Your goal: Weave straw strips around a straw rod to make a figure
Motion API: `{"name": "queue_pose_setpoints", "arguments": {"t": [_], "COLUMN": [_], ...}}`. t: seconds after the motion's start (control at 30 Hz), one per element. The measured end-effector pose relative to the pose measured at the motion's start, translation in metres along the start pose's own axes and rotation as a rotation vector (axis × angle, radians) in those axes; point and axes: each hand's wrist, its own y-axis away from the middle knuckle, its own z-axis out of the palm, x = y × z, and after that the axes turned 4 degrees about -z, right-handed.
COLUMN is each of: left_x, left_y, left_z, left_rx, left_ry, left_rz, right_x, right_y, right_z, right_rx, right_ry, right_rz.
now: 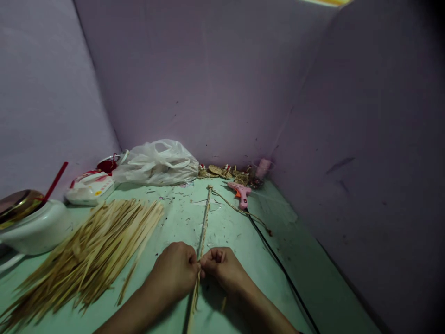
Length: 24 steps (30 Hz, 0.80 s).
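A long thin twisted straw cord (204,221) runs from near the back wall down the green floor towards me. My left hand (175,270) and my right hand (222,268) meet on it at the lower middle, fingers pinched on the cord at the same spot. Loose straw ends trail below my hands. A large pile of flat dry straw strips (90,253) lies fanned out to the left of my left hand.
A pink glue gun (241,192) lies at the back with its black cable (278,264) running down the right. A white plastic bag (158,163), a white-and-red packet (91,186), a white bowl (36,227) and small woven straw pieces (225,172) line the purple walls.
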Motion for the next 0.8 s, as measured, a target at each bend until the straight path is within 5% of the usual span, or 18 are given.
{"name": "queue_pose_setpoints", "arguments": {"t": [0.1,0.27,0.4,0.47,0.57,0.63,0.8], "left_x": [0.008,0.014,0.008,0.005,0.003,0.003,0.000], "left_y": [0.020,0.035,0.021,0.010,-0.002,-0.005,-0.008], "left_z": [0.012,0.029,0.009,-0.003,-0.006,0.001,0.020], "left_rx": [0.102,0.003,0.017,0.129,-0.253,-0.396,-0.261], "left_ry": [-0.135,-0.214,0.051,0.283,0.617,0.752,0.717], "left_rz": [0.015,0.101,0.075,-0.001,-0.181,-0.253,-0.310], "right_x": [0.001,-0.009,-0.017,-0.019,-0.017,-0.014,-0.004], "right_y": [0.000,0.007,0.012,0.013,0.011,0.009,0.009], "right_z": [0.004,0.003,-0.001,-0.003,-0.005,-0.006,-0.009], "right_rx": [0.064,0.059,0.003,-0.030,-0.055,-0.053,0.002], "right_ry": [-0.044,-0.156,-0.209,-0.237,-0.253,-0.217,0.245], "right_rz": [0.028,0.061,0.057,0.054,0.079,0.073,-0.133]}}
